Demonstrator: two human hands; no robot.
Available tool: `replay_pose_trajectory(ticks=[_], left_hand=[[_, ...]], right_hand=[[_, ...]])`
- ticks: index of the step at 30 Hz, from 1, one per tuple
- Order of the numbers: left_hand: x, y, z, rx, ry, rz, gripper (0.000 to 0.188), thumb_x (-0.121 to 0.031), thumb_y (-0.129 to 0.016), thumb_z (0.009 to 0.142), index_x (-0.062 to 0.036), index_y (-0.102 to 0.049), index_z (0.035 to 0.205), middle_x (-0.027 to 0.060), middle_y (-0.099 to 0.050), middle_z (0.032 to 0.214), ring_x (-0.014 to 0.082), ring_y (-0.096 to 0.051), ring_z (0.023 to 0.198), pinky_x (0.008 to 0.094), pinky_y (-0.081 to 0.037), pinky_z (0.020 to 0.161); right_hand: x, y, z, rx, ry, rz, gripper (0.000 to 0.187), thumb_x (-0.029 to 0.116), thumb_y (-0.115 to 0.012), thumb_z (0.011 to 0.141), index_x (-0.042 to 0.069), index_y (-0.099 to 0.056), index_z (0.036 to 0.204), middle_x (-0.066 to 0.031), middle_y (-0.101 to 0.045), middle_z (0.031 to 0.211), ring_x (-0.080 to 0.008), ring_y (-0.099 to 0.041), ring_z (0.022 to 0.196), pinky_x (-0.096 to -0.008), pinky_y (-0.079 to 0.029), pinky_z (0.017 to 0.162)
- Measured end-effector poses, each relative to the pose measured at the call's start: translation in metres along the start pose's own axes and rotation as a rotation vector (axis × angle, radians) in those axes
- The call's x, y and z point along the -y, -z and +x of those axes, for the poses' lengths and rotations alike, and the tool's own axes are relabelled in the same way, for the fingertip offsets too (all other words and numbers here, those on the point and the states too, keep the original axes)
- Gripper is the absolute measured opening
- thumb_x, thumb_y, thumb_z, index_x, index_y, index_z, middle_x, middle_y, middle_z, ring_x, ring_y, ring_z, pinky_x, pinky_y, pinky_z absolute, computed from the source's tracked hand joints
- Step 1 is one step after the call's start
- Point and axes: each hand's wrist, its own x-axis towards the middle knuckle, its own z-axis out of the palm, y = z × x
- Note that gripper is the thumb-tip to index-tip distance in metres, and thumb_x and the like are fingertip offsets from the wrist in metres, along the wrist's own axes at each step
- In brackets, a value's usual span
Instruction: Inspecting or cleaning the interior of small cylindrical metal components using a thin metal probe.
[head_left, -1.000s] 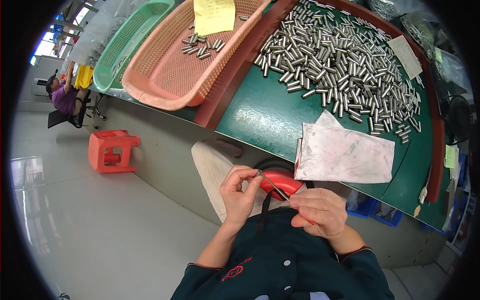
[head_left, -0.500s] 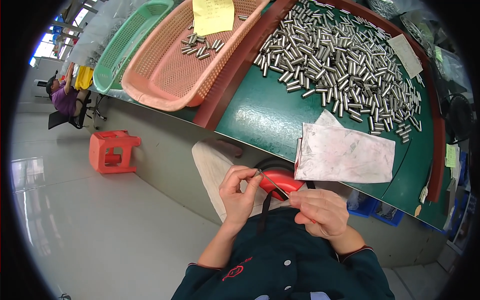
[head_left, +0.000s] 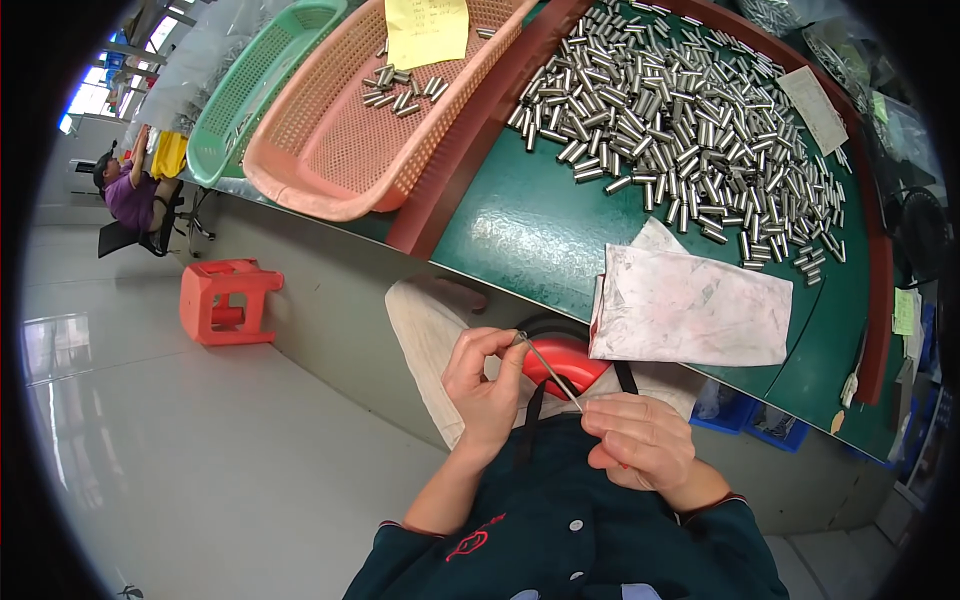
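My left hand (head_left: 483, 385) pinches a small metal piece (head_left: 520, 338) between thumb and fingertips, mostly covered by the fingers. A thin metal rod (head_left: 553, 373) slants from that piece down to my right hand (head_left: 645, 440), whose fingers are closed round its lower end. A bit of red shows below those fingers; the rest of the grip is hidden. The rod's far tip meets the piece, but whether it goes inside I cannot tell. Both hands are over my lap, in front of the green table (head_left: 500, 225). A large heap of short metal cylinders (head_left: 680, 130) covers its far part.
A stained white cloth (head_left: 695, 305) lies at the table's near edge. Left of the red-brown rail (head_left: 430, 205), a pink basket (head_left: 330, 150) holds several cylinders and a yellow note (head_left: 427, 30). Beyond are a green basket (head_left: 215, 150), a red stool (head_left: 228, 302) and a seated person (head_left: 132, 195).
Both hands keep their grips. The left hand has shifted very slightly right, and the rod's lower end has dipped a little. Nothing else has visibly moved.
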Motion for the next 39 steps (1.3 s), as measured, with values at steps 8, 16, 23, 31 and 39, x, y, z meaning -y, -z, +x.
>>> replay_pose_trajectory(ticks=[8, 16, 23, 31, 39], left_hand=[[0.009, 0.012, 0.005, 0.022, 0.241, -0.343, 0.012, 0.008, -0.058, 0.076, 0.0049, -0.058, 0.087, 0.0077, -0.054, 0.088, 0.0111, -0.054, 0.071, 0.0210, -0.046, 0.064], [0.009, 0.011, 0.003, 0.203, 0.225, -0.432, 0.011, 0.000, -0.051, 0.083, 0.0045, -0.057, 0.091, 0.0104, -0.054, 0.084, 0.0147, -0.053, 0.070, 0.0252, -0.044, 0.063], [0.012, 0.014, 0.003, 0.285, 0.222, -0.454, 0.013, 0.000, -0.051, 0.084, 0.0052, -0.059, 0.092, 0.0098, -0.054, 0.091, 0.0125, -0.055, 0.072, 0.0222, -0.046, 0.065], [0.015, 0.016, 0.000, 0.329, 0.308, -0.522, 0.012, -0.001, -0.050, 0.085, 0.0050, -0.058, 0.091, 0.0095, -0.056, 0.088, 0.0120, -0.055, 0.069, 0.0222, -0.046, 0.062], [0.013, 0.016, 0.001, 0.338, 0.333, -0.553, 0.011, -0.001, -0.050, 0.085, 0.0048, -0.057, 0.092, 0.0087, -0.055, 0.087, 0.0108, -0.053, 0.068, 0.0215, -0.045, 0.062]], right_hand=[[-0.001, 0.002, 0.002, -0.114, -0.035, 0.002, 0.022, -0.002, -0.059, 0.075, -0.006, -0.050, 0.095, -0.0193, -0.062, 0.082, -0.0346, -0.062, 0.079, -0.0400, -0.054, 0.068], [-0.003, -0.002, 0.004, -0.141, -0.059, 0.004, 0.020, -0.002, -0.058, 0.076, -0.005, -0.050, 0.093, -0.0183, -0.062, 0.081, -0.0339, -0.063, 0.076, -0.0390, -0.054, 0.065], [-0.003, -0.001, 0.006, -0.130, -0.077, 0.022, 0.021, -0.003, -0.059, 0.075, -0.005, -0.050, 0.094, -0.0189, -0.062, 0.082, -0.0335, -0.063, 0.076, -0.0385, -0.054, 0.065], [-0.004, 0.000, 0.007, -0.059, -0.049, -0.001, 0.023, 0.002, -0.064, 0.074, -0.004, -0.053, 0.093, -0.0163, -0.063, 0.083, -0.0318, -0.063, 0.078, -0.0362, -0.054, 0.065], [-0.003, -0.001, 0.005, -0.093, -0.077, -0.013, 0.024, 0.001, -0.064, 0.074, -0.004, -0.053, 0.094, -0.0171, -0.063, 0.085, -0.0311, -0.063, 0.077, -0.0351, -0.054, 0.064]])
